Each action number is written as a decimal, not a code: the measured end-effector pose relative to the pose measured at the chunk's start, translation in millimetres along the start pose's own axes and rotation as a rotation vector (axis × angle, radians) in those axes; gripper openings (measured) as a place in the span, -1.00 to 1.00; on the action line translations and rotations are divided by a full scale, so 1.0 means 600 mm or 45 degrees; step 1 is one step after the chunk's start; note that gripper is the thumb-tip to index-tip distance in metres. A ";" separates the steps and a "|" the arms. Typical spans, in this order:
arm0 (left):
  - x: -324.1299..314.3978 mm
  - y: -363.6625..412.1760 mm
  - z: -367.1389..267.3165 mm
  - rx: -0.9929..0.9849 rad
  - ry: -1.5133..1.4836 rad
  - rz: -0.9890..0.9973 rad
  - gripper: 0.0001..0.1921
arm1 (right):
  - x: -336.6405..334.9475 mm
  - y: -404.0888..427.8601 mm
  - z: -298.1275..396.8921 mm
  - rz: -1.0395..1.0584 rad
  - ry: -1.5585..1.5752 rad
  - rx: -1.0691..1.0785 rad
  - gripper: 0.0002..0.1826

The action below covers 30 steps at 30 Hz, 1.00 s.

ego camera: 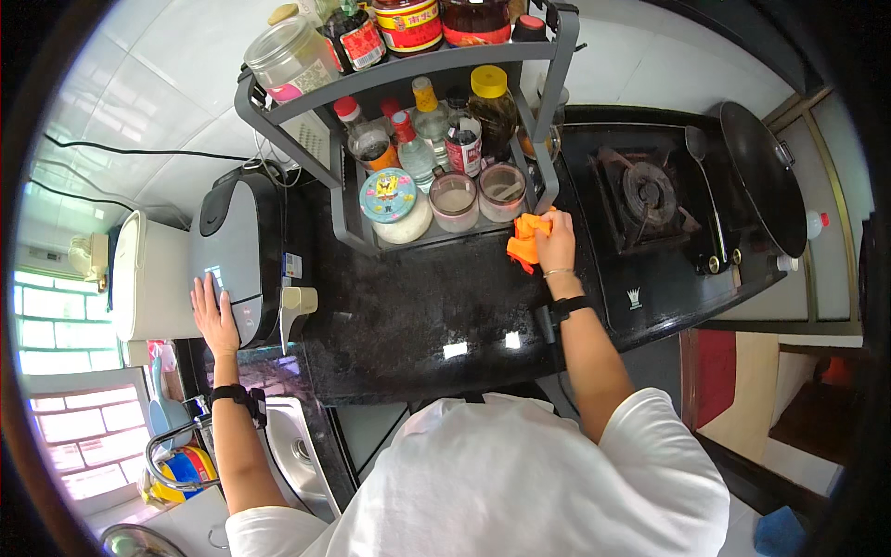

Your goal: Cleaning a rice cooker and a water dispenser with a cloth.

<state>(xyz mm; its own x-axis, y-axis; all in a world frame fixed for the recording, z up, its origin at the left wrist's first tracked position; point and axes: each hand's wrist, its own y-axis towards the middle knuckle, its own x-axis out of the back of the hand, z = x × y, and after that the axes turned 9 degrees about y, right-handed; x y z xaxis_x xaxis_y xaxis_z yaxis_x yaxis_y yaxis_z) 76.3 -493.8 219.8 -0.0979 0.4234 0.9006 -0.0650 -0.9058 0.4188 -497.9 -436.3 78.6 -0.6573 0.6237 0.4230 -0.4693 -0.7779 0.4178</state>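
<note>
My right hand (559, 245) grips a crumpled orange cloth (527, 240) on the black countertop (418, 306), beside the front right foot of a grey metal spice rack (548, 182). Over at the left, my left hand (214, 315) lies with spread fingers on the lid of a grey and black rice cooker (243, 230), holding nothing. On the rack's lower shelf, a jar with a blue cartoon lid (391, 202) and two glass jars, one left (454, 202) and one right (502, 193), stand in front of several bottles (418, 153).
A gas burner (649, 191), a long-handled ladle (706, 174) and a black wok (760, 177) are at the right. Sauce jars (411, 24) crowd the upper shelf. A white bin (156, 275) stands left of the cooker, above a steel sink (296, 445) and faucet (163, 445).
</note>
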 end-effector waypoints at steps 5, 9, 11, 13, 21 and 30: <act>-0.004 -0.012 0.012 0.044 -0.021 0.008 -0.53 | 0.007 0.004 0.011 -0.467 0.283 -0.481 -0.81; -0.008 -0.005 0.007 0.041 -0.038 0.015 -0.52 | -0.090 -0.033 -0.004 -0.651 0.209 -0.549 -0.76; -0.012 -0.005 0.012 0.026 -0.049 -0.013 -0.52 | -0.127 -0.050 0.000 -0.644 0.196 -0.549 -0.77; -0.007 -0.008 0.010 0.053 -0.047 -0.003 -0.51 | -0.165 -0.067 0.028 -0.617 0.171 -0.523 -0.77; -0.007 -0.011 0.007 0.108 -0.034 0.010 -0.49 | -0.287 -0.141 0.150 -0.278 0.247 -0.429 -0.76; 0.003 -0.010 0.008 0.146 -0.038 0.012 -0.47 | -0.305 -0.155 0.243 0.327 0.372 -0.107 -0.76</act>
<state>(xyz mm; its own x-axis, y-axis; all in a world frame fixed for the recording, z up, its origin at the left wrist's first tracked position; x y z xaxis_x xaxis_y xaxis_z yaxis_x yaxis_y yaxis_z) 81.1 -487.4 219.7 -0.0682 0.4159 0.9069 0.0501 -0.9064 0.4194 -248.0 -466.9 79.2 -0.8940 0.3697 0.2532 -0.3066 -0.9168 0.2560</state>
